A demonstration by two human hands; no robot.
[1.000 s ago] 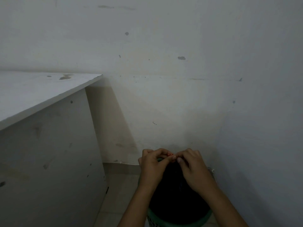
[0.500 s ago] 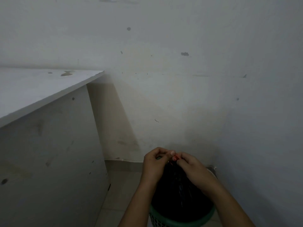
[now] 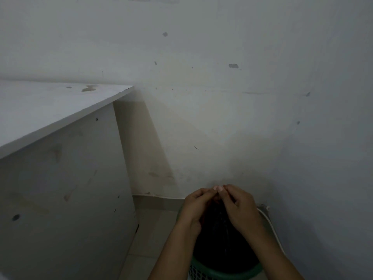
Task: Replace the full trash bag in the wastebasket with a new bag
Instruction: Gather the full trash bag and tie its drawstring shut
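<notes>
Both hands had lifted higher: left hand (image 3: pixel 196 207) and right hand (image 3: pixel 240 207) pinched the black bag (image 3: pixel 219 237) neck shut, still in the green wastebasket (image 3: pixel 222 272). Removal and relining remained.

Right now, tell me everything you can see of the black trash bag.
The bag is black, thin plastic by its look, with faint vertical creases. It sits in the green basket by the wall, bulging above the rim and tapering upward to a gathered neck. Both hands, left and right, pinch that neck together at the top. Whether it is knotted cannot be seen.
</notes>
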